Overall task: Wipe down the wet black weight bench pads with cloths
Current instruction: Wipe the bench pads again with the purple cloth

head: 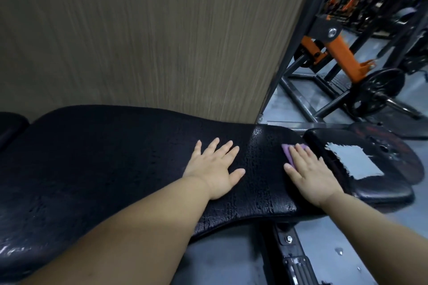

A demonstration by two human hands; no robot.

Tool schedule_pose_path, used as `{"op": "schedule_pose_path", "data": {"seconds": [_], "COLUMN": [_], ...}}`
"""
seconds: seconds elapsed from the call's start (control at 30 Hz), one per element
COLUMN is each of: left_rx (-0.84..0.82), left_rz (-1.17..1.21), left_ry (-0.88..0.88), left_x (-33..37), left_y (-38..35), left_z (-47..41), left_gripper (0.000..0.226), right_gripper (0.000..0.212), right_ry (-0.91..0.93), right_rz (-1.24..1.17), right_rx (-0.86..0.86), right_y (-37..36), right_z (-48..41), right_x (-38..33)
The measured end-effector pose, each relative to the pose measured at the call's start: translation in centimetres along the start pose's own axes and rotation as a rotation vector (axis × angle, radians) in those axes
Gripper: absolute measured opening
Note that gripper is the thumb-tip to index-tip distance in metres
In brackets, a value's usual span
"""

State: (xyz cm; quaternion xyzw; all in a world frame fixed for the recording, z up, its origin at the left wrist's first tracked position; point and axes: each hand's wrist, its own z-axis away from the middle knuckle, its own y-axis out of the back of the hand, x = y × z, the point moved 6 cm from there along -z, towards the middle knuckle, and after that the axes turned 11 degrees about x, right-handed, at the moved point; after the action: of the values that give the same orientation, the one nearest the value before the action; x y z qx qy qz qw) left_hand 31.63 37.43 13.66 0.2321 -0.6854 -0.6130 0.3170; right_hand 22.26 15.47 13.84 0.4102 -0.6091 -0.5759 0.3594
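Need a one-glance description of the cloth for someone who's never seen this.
Start at the long black bench pad along the wood-grain wall. At its right end, the right hand presses flat on the cloth. It is the only purple thing on that pad.

A gym: padded black weight bench (115, 157), orange-and-black machine (342, 53), weight plate (379, 90).

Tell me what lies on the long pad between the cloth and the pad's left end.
The left hand lies flat on the long pad, just left of the purple cloth pressed under the right hand. Past it only wet pad shows; nothing else visible is in the way.
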Motion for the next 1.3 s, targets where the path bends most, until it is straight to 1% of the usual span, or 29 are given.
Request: {"op": "schedule_pose_path", "data": {"seconds": [0.13,0.27,0.33,0.4,0.47,0.57,0.6,0.67,0.73,1.03,1.17,1.3], "left_rx": [0.015,0.018,0.031,0.050,0.056,0.046,0.042,0.035,0.030,0.073,0.099,0.122], "left_rz": [0.033,0.089,0.103,0.097,0.078,0.070,0.068,0.059,0.054,0.019,0.012,0.003], "left_ry": [0.011,0.019,0.036,0.060,0.100,0.199,0.228,0.273,0.308,0.388,0.453,0.483], "left_x": [-0.3,-1.1,-1.7,-2.7,-4.3,-7.5,-8.7,-11.0,-12.9,-17.6,-20.0,-20.8], "left_y": [0.3,0.9,1.2,1.5,1.8,2.4,2.6,3.1,3.4,4.4,4.7,4.8], "left_z": [1.9,4.2,5.4,6.7,8.2,10.6,11.5,13.3,15.0,20.5,22.6,23.4], "left_gripper": [0.061,0.057,0.057,0.057,0.057,0.057,0.057,0.057,0.056,0.057,0.056,0.056], "right_gripper": [0.064,0.066,0.077,0.096,0.101,0.098,0.093,0.078,0.070,0.069,0.068,0.068], "right_ry": [-0.008,0.031,0.088,0.152,0.200,0.257,0.273,0.300,0.325,0.446,0.502,0.576], "right_rz": [0.027,0.009,0.011,0.001,-0.019,-0.058,-0.063,-0.062,-0.056,-0.060,-0.063,-0.074], "right_rx": [0.018,0.011,0.015,0.024,0.029,0.025,0.019,0.006,-0.006,-0.029,-0.039,-0.055], "right_y": [0.6,0.9,1.0,0.9,0.4,0.0,0.0,0.1,0.3,0.5,0.3,0.1], "right_z": [2.6,4.5,5.2,5.6,5.8,6.2,6.3,6.7,7.1,9.2,9.9,9.9], "right_x": [-2.4,-6.8,-10.1,-13.7,-17.0,-20.9,-21.9,-23.7,-25.2,-32.1,-34.9,-37.3]}}
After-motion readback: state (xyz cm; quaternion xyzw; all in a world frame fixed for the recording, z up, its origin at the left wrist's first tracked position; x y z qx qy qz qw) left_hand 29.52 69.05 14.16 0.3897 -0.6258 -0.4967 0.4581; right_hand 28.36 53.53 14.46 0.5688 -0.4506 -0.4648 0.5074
